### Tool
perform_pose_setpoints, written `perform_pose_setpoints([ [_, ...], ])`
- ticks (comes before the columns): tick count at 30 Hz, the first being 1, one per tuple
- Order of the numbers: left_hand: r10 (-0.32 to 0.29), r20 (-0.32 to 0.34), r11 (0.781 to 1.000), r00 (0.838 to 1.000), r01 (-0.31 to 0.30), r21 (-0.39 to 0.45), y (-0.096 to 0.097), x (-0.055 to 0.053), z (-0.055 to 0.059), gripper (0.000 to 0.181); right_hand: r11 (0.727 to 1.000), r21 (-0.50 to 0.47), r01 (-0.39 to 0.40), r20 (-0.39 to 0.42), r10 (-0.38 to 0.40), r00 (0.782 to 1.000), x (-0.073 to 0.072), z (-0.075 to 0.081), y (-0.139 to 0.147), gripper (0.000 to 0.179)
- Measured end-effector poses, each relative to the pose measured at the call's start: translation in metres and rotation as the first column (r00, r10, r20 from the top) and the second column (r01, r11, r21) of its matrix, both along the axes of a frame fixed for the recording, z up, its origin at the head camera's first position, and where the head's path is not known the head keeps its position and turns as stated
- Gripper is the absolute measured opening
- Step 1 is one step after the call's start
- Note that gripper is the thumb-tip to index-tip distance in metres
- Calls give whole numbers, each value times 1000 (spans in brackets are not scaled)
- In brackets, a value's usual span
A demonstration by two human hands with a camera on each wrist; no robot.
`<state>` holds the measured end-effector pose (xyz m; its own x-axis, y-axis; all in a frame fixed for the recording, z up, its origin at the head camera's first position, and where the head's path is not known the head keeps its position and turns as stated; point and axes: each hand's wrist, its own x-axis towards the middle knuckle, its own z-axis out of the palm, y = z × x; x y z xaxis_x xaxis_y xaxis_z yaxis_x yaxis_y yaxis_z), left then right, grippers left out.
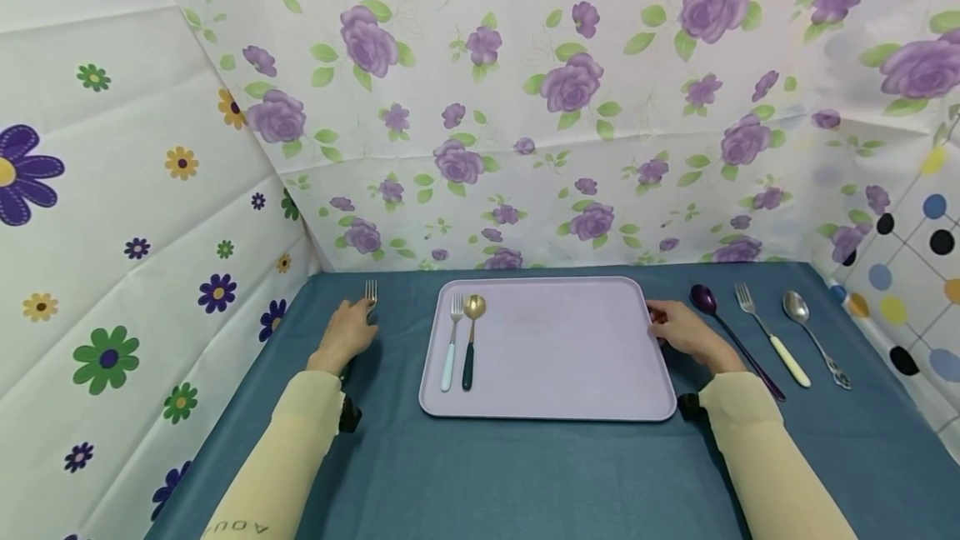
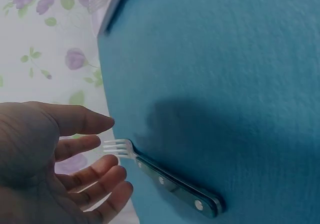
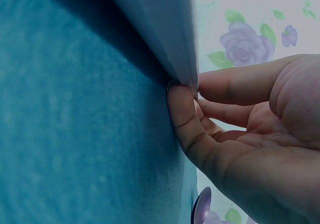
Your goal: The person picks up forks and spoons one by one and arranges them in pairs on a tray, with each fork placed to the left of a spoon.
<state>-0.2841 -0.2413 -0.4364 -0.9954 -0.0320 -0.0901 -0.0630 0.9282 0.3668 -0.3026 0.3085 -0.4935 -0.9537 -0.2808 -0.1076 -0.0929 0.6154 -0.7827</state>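
A fork with a dark green riveted handle (image 2: 175,188) lies on the blue cloth at the left. Over it hovers my left hand (image 1: 343,332), fingers loosely bent and spread; the left wrist view shows thumb and fingertips around the tines, seemingly apart from them. My right hand (image 1: 688,332) pinches the right edge of a pale lilac tray (image 1: 570,348), thumb and forefinger on either side of the rim (image 3: 172,33). On the tray's left part lie a fork with a light blue handle (image 1: 450,357) and a gold spoon with a dark green handle (image 1: 470,348), side by side.
Right of the tray lie a purple spoon (image 1: 703,300), a fork with a cream handle (image 1: 787,359) and a silver spoon with an ornate handle (image 1: 817,344). The right forearm reaches close beside the purple spoon. Flowered cloth walls (image 1: 525,190) border the table's back and sides.
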Motion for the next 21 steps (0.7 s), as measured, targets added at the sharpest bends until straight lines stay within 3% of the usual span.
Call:
perform_pose_setpoints([
  [21,71,144,997,987,-72,-4,-14,0,-12,63,1000,-1,6,10,-6,1000,-1,0,0,56],
])
